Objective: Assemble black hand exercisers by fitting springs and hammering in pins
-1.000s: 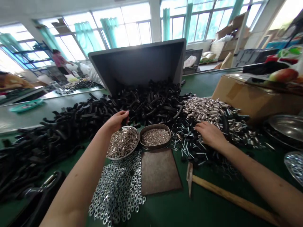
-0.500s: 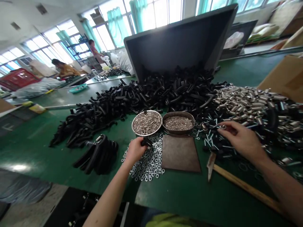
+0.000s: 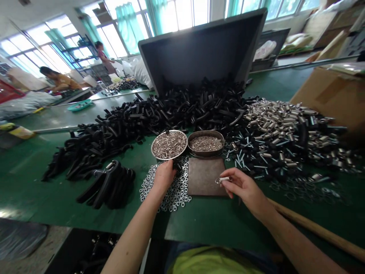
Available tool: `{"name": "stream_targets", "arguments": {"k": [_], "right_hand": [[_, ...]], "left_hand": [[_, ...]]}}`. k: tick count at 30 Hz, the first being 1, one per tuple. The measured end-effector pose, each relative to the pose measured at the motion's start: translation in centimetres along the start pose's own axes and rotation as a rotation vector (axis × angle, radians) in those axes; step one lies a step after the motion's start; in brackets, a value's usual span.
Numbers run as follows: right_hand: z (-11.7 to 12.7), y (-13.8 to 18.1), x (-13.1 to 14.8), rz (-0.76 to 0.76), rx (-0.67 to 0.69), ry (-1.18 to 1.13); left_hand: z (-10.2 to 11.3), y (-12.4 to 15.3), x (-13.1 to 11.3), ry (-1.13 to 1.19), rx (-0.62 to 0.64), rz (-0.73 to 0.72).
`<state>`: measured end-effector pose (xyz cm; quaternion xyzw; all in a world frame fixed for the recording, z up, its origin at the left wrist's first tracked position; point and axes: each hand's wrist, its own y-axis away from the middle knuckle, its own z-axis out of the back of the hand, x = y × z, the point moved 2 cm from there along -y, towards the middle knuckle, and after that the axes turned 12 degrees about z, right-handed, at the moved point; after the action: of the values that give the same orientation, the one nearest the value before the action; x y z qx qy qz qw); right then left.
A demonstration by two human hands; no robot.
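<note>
My left hand (image 3: 164, 176) is closed around a small black plastic part (image 3: 177, 165) over the heap of silver washers (image 3: 171, 188). My right hand (image 3: 242, 186) pinches a small silver metal piece with a ring (image 3: 223, 179) above the front right corner of the dark brown square plate (image 3: 203, 176). Just beyond the hands stand two round metal dishes: the left dish (image 3: 169, 144) holds small silver pins, the right dish (image 3: 206, 143) holds fine silver bits.
A big pile of black curved handles (image 3: 148, 114) spills from a tipped grey bin (image 3: 199, 53). Silver sleeves and bolts (image 3: 279, 129) lie at right, by a cardboard box (image 3: 330, 95). A wooden hammer handle (image 3: 316, 230) lies front right. Assembled black grips (image 3: 108, 184) sit left. Other people work at the far left.
My right hand came back from the bolt pile to the brown plate, now pinching a silver piece. My left hand stayed over the washers with the black part. The view shifted slightly.
</note>
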<state>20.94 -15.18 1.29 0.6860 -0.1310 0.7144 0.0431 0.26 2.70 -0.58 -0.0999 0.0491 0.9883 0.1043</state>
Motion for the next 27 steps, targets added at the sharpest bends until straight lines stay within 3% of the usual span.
{"name": "stream_targets", "arguments": {"k": [5, 7, 9, 11, 15, 21, 27], "right_hand": [[-1.8, 0.7, 0.6, -0.017, 0.049, -0.113], [-2.5, 0.9, 0.9, -0.030, 0.072, -0.156], [-3.2, 1.0, 1.1, -0.039, 0.090, -0.191], [-3.7, 0.9, 1.3, -0.037, 0.101, -0.207], [-4.2, 0.5, 1.0, -0.030, 0.090, -0.189], [-3.7, 0.1, 0.5, -0.039, -0.007, -0.165], [-4.3, 0.1, 0.6, -0.063, 0.069, -0.187]], "left_hand": [[1.0, 2.0, -0.3, 0.205, 0.017, 0.037], [1.1, 3.9, -1.3, 0.618, 0.173, 0.076], [0.9, 6.2, -2.7, 1.116, 0.409, 0.142], [0.6, 8.3, -4.0, 1.371, 0.565, 0.197], [0.0, 10.4, -5.3, 1.475, 0.627, 0.214], [-1.0, 10.4, -5.1, 1.593, 0.647, 0.287], [-1.3, 10.1, -4.9, 1.608, 0.621, 0.283]]}}
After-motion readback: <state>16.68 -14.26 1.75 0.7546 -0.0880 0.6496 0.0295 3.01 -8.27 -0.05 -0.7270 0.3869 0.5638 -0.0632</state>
